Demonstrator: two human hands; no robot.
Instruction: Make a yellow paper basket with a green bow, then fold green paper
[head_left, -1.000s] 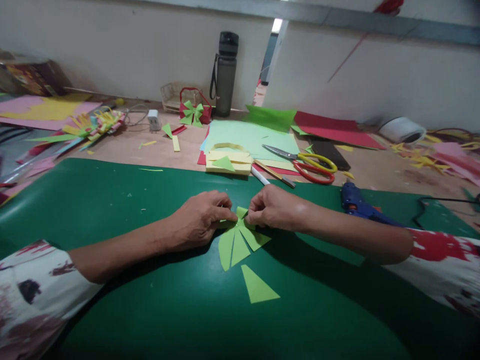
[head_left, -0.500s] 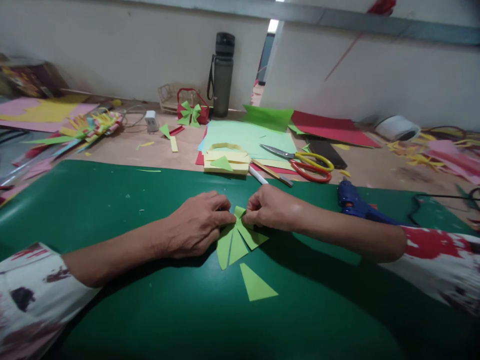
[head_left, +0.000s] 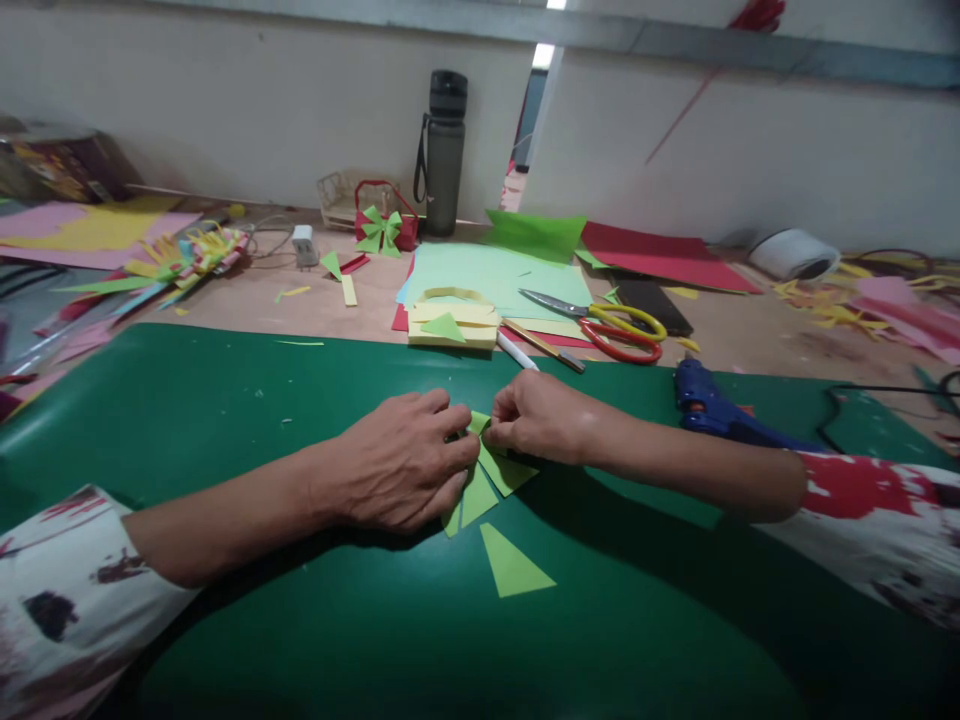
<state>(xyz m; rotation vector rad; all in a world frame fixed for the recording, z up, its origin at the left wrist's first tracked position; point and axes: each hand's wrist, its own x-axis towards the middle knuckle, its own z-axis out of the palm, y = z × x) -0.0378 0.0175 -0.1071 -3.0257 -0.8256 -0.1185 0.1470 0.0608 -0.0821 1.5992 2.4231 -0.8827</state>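
Observation:
A light green folded paper piece (head_left: pixel 491 482) with fanned flaps lies on the dark green mat (head_left: pixel 225 400). My left hand (head_left: pixel 405 460) rests over its left flaps, fingers curled and pressing down on the paper. My right hand (head_left: pixel 536 415) pinches the piece's top centre between thumb and fingers. A loose light green paper triangle (head_left: pixel 514 565) lies just below the hands, touched by neither.
Beyond the mat lie scissors with yellow and red handles (head_left: pixel 607 325), a blue glue gun (head_left: pixel 712 405), a white pen (head_left: pixel 517 352), a yellow paper stack (head_left: pixel 454 322), light green and red sheets (head_left: pixel 660 255), a dark bottle (head_left: pixel 445 150) and a small red basket with a green bow (head_left: pixel 381 225).
My left hand has slid right and down over the left flaps, hiding more of the green paper. My right hand keeps its pinch in the same place.

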